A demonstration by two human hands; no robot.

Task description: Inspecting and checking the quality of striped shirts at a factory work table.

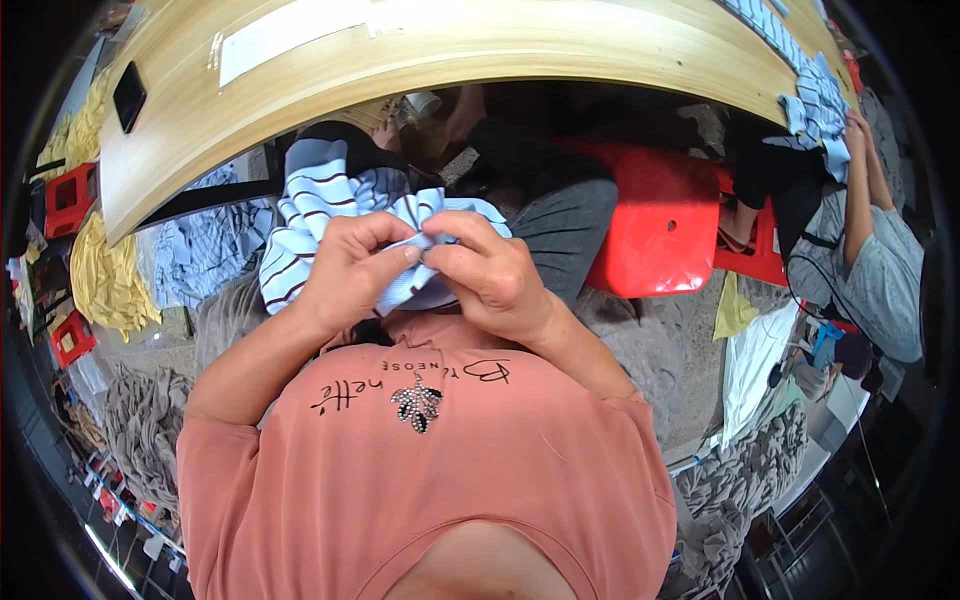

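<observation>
A light blue knit garment (296,232) with dark and white stripes lies bunched over my lap. My left hand (350,268) is closed on it, thumb and forefinger pinching a plain light blue ribbed edge. Right beside it, my right hand (492,272) pinches the same edge, its fingertips nearly meeting the left ones. Part of the ribbed band hangs below the fingertips, in front of my pink shirt. Whether anything small sits between the fingertips cannot be made out.
A pale wooden table (560,45) curves across the front, bearing a black phone (129,97) and a white paper sheet (290,38). A red stool (655,220) stands at right; beyond, a co-worker (860,250) handles striped cloth (822,105). Yellow (105,275) and blue cloth heaps (212,250) lie left.
</observation>
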